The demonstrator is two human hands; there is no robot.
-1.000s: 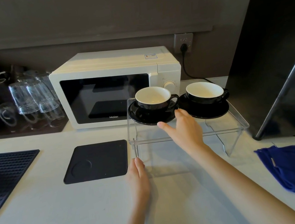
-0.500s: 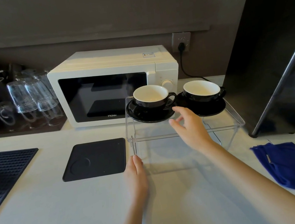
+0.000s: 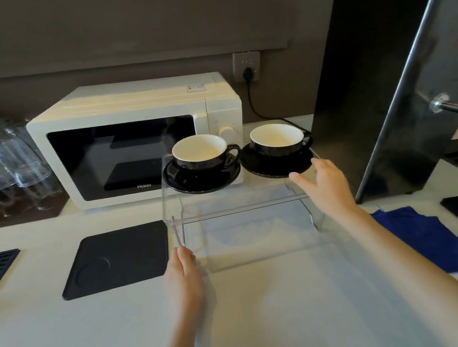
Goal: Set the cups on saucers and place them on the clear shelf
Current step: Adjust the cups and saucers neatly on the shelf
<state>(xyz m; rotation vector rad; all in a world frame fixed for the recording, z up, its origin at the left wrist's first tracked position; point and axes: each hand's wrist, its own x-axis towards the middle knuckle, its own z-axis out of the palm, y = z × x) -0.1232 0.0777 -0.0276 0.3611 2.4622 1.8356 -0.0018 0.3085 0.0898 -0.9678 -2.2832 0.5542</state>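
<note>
Both cups [image 3: 200, 151] sit on saucers [image 3: 203, 177] atop the clear shelf [image 3: 240, 201]. The right hand [image 3: 326, 181], fingers spread and empty, nears the shelf's right edge; the left hand [image 3: 183, 273] lies flat, holding nothing. Steady the shelf gently; avoid jolting.

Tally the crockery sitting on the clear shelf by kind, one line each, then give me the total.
Cups: 2, the left cup and the right cup.
Saucers: 2, the left saucer and the right saucer, one under each cup.
Total: 4 pieces on the clear shelf.
</note>
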